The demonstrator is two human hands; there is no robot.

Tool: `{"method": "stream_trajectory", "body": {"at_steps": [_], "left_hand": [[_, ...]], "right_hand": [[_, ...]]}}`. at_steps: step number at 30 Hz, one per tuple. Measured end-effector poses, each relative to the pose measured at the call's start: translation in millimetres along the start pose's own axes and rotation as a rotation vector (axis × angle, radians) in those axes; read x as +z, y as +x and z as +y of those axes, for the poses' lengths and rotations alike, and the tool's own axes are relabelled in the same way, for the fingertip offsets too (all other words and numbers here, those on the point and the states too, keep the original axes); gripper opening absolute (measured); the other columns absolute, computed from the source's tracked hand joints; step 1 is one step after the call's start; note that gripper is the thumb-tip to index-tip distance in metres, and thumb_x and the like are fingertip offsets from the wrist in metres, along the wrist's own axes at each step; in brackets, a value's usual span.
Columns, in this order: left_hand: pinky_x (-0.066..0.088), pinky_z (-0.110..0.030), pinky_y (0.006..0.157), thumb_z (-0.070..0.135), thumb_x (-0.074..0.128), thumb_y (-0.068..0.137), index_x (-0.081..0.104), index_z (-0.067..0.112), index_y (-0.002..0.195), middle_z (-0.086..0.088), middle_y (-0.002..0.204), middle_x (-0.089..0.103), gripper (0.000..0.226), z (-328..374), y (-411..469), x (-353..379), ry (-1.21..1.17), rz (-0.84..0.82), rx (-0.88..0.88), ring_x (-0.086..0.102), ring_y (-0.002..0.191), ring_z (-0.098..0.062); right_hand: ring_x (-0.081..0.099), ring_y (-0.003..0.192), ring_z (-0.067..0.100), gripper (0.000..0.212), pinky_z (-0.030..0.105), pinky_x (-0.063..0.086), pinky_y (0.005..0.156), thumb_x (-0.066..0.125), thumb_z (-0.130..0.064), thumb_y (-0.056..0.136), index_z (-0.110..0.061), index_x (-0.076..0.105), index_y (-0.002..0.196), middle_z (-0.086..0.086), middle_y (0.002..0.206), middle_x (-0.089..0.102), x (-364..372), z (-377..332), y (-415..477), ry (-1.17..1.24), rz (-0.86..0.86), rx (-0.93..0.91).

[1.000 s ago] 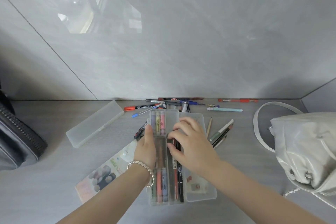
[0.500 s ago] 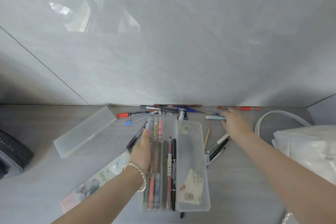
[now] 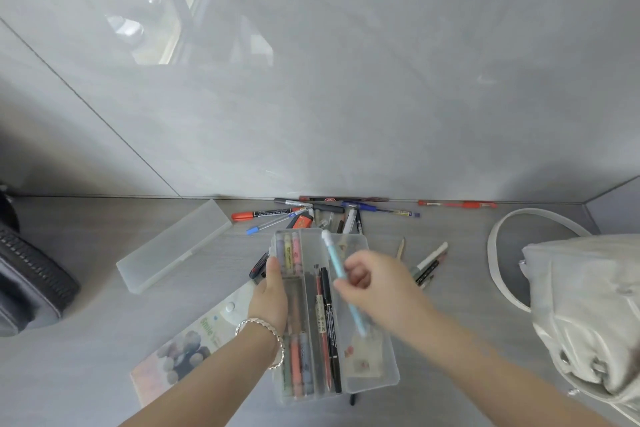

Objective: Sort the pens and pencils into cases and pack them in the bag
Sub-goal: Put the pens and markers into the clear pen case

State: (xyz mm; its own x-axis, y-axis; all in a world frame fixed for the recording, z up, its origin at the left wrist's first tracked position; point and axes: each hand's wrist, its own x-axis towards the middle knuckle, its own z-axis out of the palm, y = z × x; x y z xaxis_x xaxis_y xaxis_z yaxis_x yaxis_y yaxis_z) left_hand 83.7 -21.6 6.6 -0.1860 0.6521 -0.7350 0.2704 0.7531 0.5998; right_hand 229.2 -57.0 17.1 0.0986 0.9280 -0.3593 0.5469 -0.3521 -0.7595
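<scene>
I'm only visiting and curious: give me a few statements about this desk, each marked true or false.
1. The right hand holds a light blue pen above the open case. True.
2. The left hand lifts the frosted closed case. False: it rests on the open case; the frosted closed case lies apart, untouched.
3. Every pen is packed. False: loose pens lie by the wall.
4. A white bag sits at the right. True.

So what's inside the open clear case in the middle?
Coloured highlighters at both ends, a red pen and a black pen beside them. The left hand covers part of the middle section.
</scene>
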Motion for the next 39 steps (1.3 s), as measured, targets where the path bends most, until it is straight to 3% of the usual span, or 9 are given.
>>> {"method": "stream_trajectory", "body": {"at_steps": [3,5,10,13,20,28,31,33,39], "left_hand": [[0.043,-0.033,0.071,0.052,0.019,0.095,0.047,-0.002,0.131,-0.004,0.066,0.046,0.071,-6.1,-4.4,1.0,0.014,0.0,0.019,0.044,0.059,-0.017],[0.034,-0.028,0.059,0.051,0.019,0.096,0.046,0.002,0.132,0.002,0.066,0.04,0.067,-11.4,-5.5,2.2,0.016,-0.005,0.036,0.038,0.058,-0.011],[0.04,-0.031,0.085,0.056,0.019,0.093,0.051,-0.001,0.127,-0.013,0.078,0.059,0.074,-20.4,-11.5,-0.5,-0.007,-0.054,0.024,0.056,0.073,-0.024],[0.043,-0.036,0.094,0.056,0.018,0.093,0.052,0.003,0.127,-0.017,0.11,0.062,0.072,-22.8,-11.5,-0.8,0.037,-0.075,0.058,0.057,0.102,-0.028],[0.036,-0.027,0.057,0.055,0.019,0.094,0.061,0.0,0.108,-0.003,0.065,0.049,0.07,-22.2,-7.9,-10.5,0.062,-0.07,0.104,0.046,0.061,-0.015],[0.034,-0.044,0.106,0.057,0.02,0.093,0.044,-0.011,0.13,-0.034,0.13,0.049,0.081,-19.5,22.1,-56.9,0.091,-0.049,0.036,0.047,0.122,-0.044],[0.038,-0.043,0.1,0.052,0.021,0.095,0.044,-0.018,0.126,-0.036,0.096,0.061,0.08,-14.5,30.3,-75.3,0.107,0.006,0.035,0.059,0.092,-0.044],[0.039,-0.044,0.1,0.052,0.021,0.096,0.05,-0.014,0.123,-0.012,0.061,0.046,0.077,-10.9,35.3,-82.5,0.111,0.016,0.031,0.056,0.072,-0.035],[0.04,-0.043,0.1,0.056,0.019,0.094,0.057,-0.004,0.121,-0.015,0.071,0.057,0.075,-10.4,54.0,-92.0,0.115,-0.007,0.011,0.054,0.091,-0.033]], "right_hand": [[0.054,0.063,0.008,0.023,0.029,0.051,0.069,0.065,-0.029,0.083,-0.015,0.06,0.101,-0.009,0.066,0.055,24.5,-10.9,-21.4,-0.026,-0.084,0.043],[0.054,0.068,0.012,0.034,0.028,0.047,0.068,0.061,-0.036,0.085,-0.016,0.054,0.112,-0.006,0.072,0.057,32.3,-13.6,-29.6,-0.14,-0.097,0.024],[0.048,0.059,0.011,0.041,0.021,0.034,0.05,0.046,-0.045,0.092,-0.02,0.04,0.124,-0.01,0.064,0.047,29.7,-23.3,-42.3,-0.36,0.033,-0.111],[0.054,0.095,0.017,0.036,0.03,0.044,0.071,0.033,-0.039,0.098,-0.025,0.039,0.13,-0.003,0.103,0.054,29.4,-22.4,-37.5,-0.407,0.171,-0.219],[0.049,0.052,0.014,0.031,0.022,0.039,0.045,0.037,-0.027,0.088,-0.016,0.062,0.073,-0.001,0.068,0.049,55.8,-5.0,-20.6,-0.601,0.367,-0.374],[0.058,0.057,0.022,0.012,0.025,0.046,0.05,0.061,-0.005,0.079,-0.008,0.07,0.086,0.005,0.069,0.06,58.5,-25.1,41.4,-0.454,0.403,-0.547],[0.061,0.077,0.033,0.018,0.035,0.051,0.063,0.064,0.005,0.076,-0.005,0.071,0.089,0.012,0.082,0.065,49.6,-32.0,97.1,-0.543,0.265,-0.47],[0.054,0.098,0.032,0.027,0.037,0.045,0.076,0.051,0.002,0.086,-0.008,0.066,0.105,0.01,0.102,0.064,52.2,-33.5,128.7,-0.691,0.067,-0.441],[0.047,0.114,0.028,0.026,0.036,0.039,0.083,0.046,-0.001,0.088,-0.009,0.056,0.111,0.008,0.116,0.059,70.5,-44.5,166.9,-1.139,-0.23,-0.524]]}}
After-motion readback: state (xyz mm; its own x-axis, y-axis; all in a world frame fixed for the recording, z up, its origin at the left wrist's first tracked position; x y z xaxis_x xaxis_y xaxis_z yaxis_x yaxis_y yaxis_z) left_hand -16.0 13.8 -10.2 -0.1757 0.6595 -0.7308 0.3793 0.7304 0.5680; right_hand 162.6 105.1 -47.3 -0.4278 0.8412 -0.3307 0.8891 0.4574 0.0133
